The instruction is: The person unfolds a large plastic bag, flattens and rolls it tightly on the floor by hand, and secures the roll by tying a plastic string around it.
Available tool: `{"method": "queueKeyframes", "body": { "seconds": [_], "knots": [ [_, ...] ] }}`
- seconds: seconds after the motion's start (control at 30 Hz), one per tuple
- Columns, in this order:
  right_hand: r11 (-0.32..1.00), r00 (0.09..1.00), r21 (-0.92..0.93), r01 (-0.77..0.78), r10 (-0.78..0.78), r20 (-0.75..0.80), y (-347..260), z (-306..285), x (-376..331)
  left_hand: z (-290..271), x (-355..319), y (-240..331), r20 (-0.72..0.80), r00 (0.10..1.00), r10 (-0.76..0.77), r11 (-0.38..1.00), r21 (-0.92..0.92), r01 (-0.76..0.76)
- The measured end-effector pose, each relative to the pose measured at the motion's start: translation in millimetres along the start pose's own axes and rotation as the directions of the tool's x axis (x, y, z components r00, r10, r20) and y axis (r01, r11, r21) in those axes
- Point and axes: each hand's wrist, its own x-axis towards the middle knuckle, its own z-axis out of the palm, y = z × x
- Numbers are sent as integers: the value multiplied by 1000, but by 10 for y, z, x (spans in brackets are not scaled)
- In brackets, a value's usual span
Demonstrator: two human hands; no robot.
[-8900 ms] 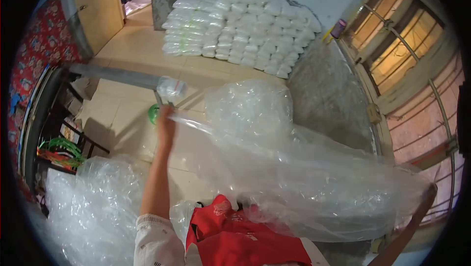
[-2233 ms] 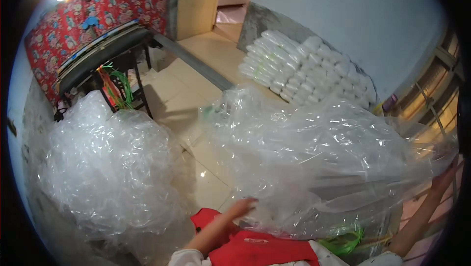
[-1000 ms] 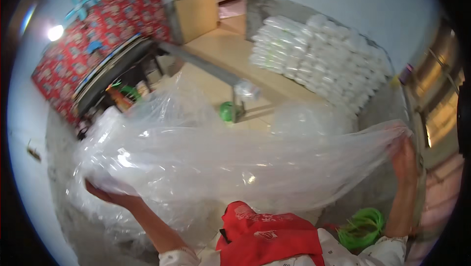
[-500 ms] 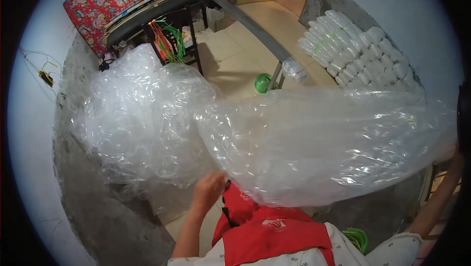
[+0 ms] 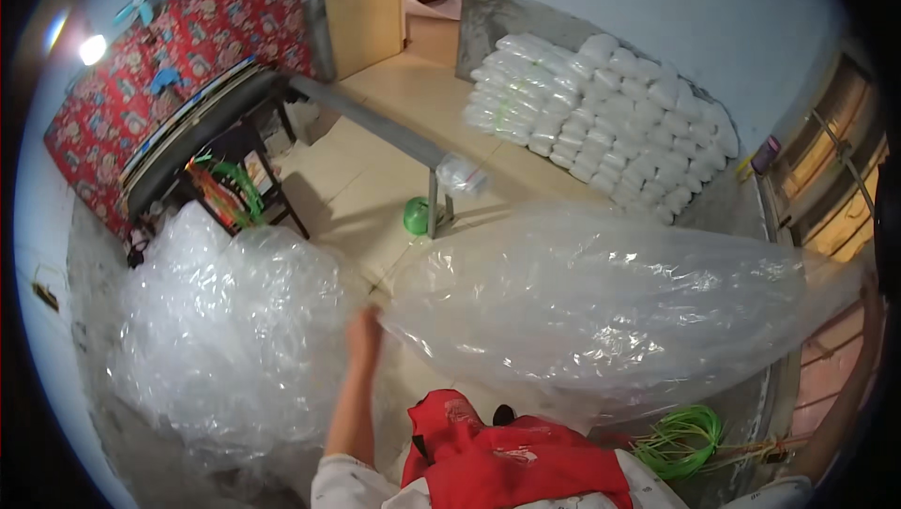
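A heap of crumpled clear plastic (image 5: 225, 321) lies near left. The left hand (image 5: 363, 335) pinches the near end of a large clear plastic bag (image 5: 610, 312) stretched rightward; the right hand (image 5: 871, 295) seems to clutch its far-right end, blurred.

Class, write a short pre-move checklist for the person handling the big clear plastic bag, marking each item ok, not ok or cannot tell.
1. Left hand on the end of the clear plastic bag: ok.
2. Right hand at the bag's far end: ok, though grip cannot tell.
3. Bag stretched out, off the floor: ok.
4. Bag free of the crumpled plastic heap: cannot tell.
5. Green cord bundle apart from the bag: cannot tell.
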Motion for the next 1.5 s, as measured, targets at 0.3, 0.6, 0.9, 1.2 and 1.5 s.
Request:
{"method": "queueKeyframes", "body": {
  "seconds": [0.3,0.6,0.9,1.2,1.5],
  "knots": [
    [620,978,758,-204,159,134,978,1624,-1887,-2298,542,188,-756,620,211,976,195,-95],
    [483,911,782,-393,317,263,1311,2423,-2650,-1889,-1264,-1385,-229,959,-167,971,130,200],
    [900,798,430,69,-309,517,-1935,4024,-3045,-1154,-1025,968,643,740,199,957,-289,-7],
    [828,578,390,-403,-100,810,-2207,4949,-5066,-469,-1649,2597,441,585,681,424,-888,177],
    [937,872,-89,-337,346,347,-1033,3396,-4797,-143,-1073,1844,582,381,718,692,-656,-302]
  ]
}}
